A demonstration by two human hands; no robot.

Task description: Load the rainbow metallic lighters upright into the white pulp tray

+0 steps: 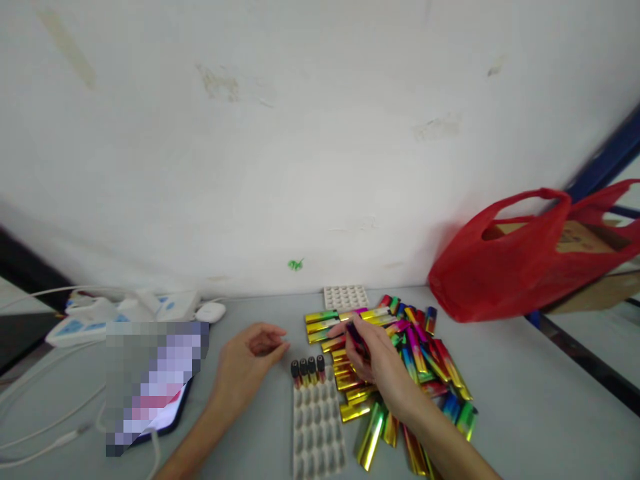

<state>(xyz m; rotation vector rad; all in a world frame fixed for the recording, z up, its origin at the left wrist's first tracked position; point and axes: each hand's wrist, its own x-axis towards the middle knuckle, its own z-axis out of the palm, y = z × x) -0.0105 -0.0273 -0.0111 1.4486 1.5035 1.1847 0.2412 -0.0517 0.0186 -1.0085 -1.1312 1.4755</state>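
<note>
Left side of bench: partly pixelated device near power strip. Left hand empty, half open, fingers curled. Pale tray beside it, four black-capped tubes in far row. Right hand closed on slim dark piece, above shiny coloured tubes; red bag beyond.
</note>
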